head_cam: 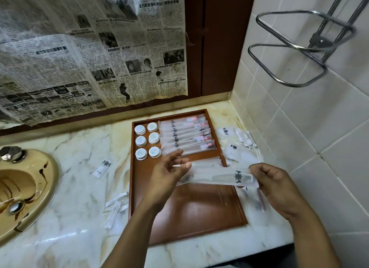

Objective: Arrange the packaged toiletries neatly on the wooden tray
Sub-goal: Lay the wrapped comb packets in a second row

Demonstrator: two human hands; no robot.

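While our right hand (273, 180) pinches one end of a wrapped comb (225, 177) over the middle of the wooden tray (199, 218), our left hand (169, 174) meets the other end with its fingers loosely extended. We cannot tell if they grip. Six white tubs (154, 138) and wrapped toothbrushes (185, 137) fill the tray's far end.

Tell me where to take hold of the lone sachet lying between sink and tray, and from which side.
Pinch the sachet across its long edges near the middle, coming straight down. It lies flat on the counter, so no side offers a face to grip, and its narrow width suits a thumb-and-finger pinch. The left hand looks nearer.
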